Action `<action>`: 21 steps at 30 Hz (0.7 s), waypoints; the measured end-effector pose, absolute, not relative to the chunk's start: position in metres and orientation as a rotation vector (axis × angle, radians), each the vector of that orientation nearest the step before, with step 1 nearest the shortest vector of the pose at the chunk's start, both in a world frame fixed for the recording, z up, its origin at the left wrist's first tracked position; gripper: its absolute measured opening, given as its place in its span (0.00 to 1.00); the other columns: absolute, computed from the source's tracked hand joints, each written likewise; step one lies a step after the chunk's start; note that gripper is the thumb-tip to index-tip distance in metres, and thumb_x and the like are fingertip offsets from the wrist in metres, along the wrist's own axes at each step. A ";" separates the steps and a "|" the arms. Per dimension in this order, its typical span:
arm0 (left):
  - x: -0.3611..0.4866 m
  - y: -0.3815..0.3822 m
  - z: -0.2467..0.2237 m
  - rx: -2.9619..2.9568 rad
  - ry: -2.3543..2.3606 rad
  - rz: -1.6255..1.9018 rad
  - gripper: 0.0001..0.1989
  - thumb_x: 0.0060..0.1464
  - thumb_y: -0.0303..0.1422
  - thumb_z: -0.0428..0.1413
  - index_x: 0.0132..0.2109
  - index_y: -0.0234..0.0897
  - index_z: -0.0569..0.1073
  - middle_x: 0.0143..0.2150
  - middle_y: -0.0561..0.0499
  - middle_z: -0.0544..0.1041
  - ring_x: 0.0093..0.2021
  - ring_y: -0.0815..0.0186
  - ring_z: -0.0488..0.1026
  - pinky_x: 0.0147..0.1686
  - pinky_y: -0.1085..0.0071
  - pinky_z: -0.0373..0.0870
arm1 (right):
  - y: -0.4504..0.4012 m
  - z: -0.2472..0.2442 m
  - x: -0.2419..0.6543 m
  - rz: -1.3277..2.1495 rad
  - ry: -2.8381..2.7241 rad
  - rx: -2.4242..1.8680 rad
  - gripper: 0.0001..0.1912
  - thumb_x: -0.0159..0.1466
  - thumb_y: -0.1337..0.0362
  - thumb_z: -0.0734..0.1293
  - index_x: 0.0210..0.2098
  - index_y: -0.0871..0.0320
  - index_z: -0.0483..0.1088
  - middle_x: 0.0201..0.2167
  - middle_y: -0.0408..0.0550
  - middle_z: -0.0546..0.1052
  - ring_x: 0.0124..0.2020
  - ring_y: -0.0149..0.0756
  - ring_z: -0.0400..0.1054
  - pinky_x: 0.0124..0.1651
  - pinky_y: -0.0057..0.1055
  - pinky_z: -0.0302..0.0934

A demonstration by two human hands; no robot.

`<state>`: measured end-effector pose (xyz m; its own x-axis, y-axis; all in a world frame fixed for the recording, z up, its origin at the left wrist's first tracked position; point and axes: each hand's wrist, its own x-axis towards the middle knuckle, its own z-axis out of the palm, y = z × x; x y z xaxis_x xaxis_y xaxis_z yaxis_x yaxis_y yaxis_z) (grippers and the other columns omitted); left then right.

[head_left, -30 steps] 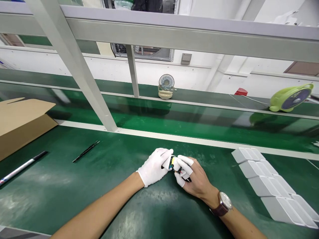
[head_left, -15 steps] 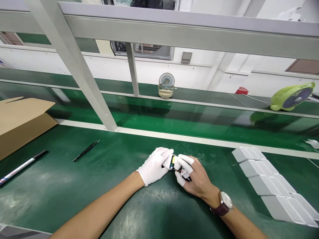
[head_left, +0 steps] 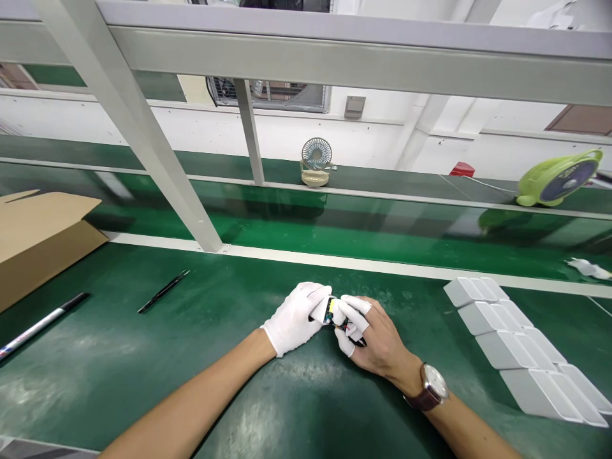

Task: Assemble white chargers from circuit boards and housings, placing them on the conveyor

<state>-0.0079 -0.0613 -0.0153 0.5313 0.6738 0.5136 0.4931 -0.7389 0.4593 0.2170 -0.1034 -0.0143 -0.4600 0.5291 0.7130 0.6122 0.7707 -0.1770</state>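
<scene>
In a white glove, my left hand (head_left: 299,319) is closed around a small white casing. A small circuit board (head_left: 329,311) with a yellow component shows at the casing's open end, between my two hands. My right hand (head_left: 370,335), with white finger cots on its fingertips and a watch on the wrist, pinches the board's near side. Something white and dark, with a bit of red, sits under the right fingers; most of it is covered. Both hands are just above the green work mat (head_left: 287,408).
Several white rectangular plastic shells (head_left: 519,341) stand in a slanting row at right. Black tweezers (head_left: 164,291), a marker pen (head_left: 43,326) and a cardboard box (head_left: 48,242) lie at left. A grey metal post (head_left: 143,140) rises behind. Beyond are a small fan (head_left: 316,162) and a green fan (head_left: 557,178).
The view has shifted slightly, so the background sits a little further left. Both hands keep nearly the same grip on the casing and board.
</scene>
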 end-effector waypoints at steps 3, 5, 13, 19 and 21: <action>-0.008 -0.061 -0.014 2.496 0.980 1.009 0.31 0.53 0.22 0.58 0.62 0.44 0.64 0.56 0.45 0.74 0.57 0.55 0.70 0.56 0.55 0.72 | -0.103 -0.013 0.217 -0.116 -2.168 -0.853 0.39 0.62 0.71 0.68 0.70 0.58 0.52 0.54 0.61 0.72 0.53 0.50 0.69 0.55 0.53 0.68; -0.008 -0.061 -0.014 2.489 0.981 1.011 0.30 0.54 0.23 0.59 0.62 0.43 0.64 0.56 0.45 0.74 0.57 0.56 0.70 0.56 0.56 0.72 | -0.103 -0.014 0.218 -0.094 -2.177 -0.857 0.38 0.63 0.71 0.68 0.70 0.58 0.52 0.54 0.61 0.71 0.54 0.51 0.68 0.55 0.52 0.68; -0.007 -0.060 -0.013 2.510 0.974 1.025 0.30 0.54 0.24 0.61 0.62 0.42 0.64 0.55 0.44 0.74 0.56 0.56 0.70 0.55 0.56 0.73 | -0.102 -0.017 0.222 -0.058 -2.210 -0.820 0.38 0.63 0.72 0.68 0.70 0.61 0.52 0.55 0.63 0.70 0.58 0.52 0.65 0.57 0.53 0.67; -0.007 -0.060 -0.014 2.522 0.972 1.039 0.29 0.55 0.27 0.62 0.62 0.42 0.64 0.55 0.43 0.74 0.56 0.55 0.70 0.55 0.56 0.73 | -0.102 -0.015 0.222 -0.067 -2.212 -0.814 0.37 0.63 0.72 0.69 0.68 0.64 0.54 0.56 0.64 0.69 0.56 0.52 0.66 0.58 0.53 0.66; -0.007 -0.060 -0.014 2.533 0.966 1.037 0.29 0.55 0.27 0.62 0.62 0.41 0.64 0.55 0.43 0.74 0.56 0.55 0.70 0.55 0.56 0.73 | -0.102 -0.014 0.222 -0.063 -2.216 -0.818 0.37 0.63 0.72 0.69 0.68 0.65 0.55 0.56 0.64 0.69 0.56 0.52 0.66 0.58 0.53 0.66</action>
